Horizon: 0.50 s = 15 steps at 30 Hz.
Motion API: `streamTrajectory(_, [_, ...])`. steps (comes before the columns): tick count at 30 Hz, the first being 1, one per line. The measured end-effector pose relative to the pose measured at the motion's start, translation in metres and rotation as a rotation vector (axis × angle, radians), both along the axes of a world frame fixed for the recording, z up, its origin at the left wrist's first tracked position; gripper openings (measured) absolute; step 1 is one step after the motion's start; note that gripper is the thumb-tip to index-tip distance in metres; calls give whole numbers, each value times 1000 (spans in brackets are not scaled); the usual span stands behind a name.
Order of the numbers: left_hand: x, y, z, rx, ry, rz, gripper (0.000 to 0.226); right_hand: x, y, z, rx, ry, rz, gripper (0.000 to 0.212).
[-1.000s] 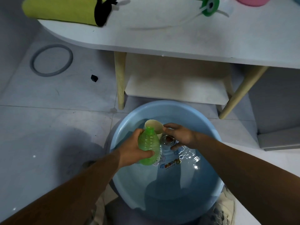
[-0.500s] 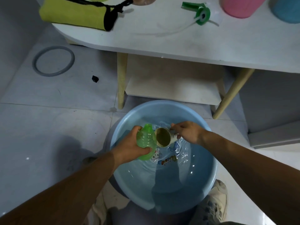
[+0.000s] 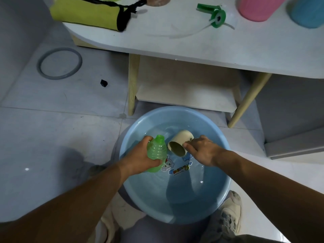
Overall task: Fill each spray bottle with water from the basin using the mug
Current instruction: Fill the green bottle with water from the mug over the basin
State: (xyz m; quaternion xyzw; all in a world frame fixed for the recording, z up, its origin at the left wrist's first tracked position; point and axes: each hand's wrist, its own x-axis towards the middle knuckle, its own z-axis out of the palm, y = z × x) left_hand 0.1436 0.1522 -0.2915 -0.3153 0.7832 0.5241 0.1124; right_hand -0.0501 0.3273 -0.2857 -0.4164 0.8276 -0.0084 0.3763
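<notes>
Green bottle (image 3: 157,149) clasped by left grip (image 3: 138,160) — cream mug (image 3: 180,141) held by right grip (image 3: 201,151), basin (image 3: 175,109) beneath, table (image 3: 228,46) beyond.

Dim, cool indoor light from overhead. Soft shadow pools on pale grey tiled floor (image 3: 73,163), deeper beneath white rounded table (image 3: 192,42). Small glints on water in round light-blue plastic basin (image 3: 175,116). Wide-angle bowing at edges; top corners soft.

left hand (image 3: 140,159): gripping translucent green ribbed plastic bottle (image 3: 157,149), uncapped | right hand (image 3: 201,152): holding cream cylindrical mug (image 3: 181,142) tipped, mouth just beside bottle | underneath: round light-blue plastic basin (image 3: 175,113) holding water | behind: white worktop (image 3: 192,44)
</notes>
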Motion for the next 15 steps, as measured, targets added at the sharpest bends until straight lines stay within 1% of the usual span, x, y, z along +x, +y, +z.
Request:
streamTrajectory(7, [3,1,-3,-23,-26,-7,73,7,0,-9,0,86,94,56])
streamTrajectory(15, [3,1,-5,-45,-48,-12,73,4,0,-13,27,108,100,58])
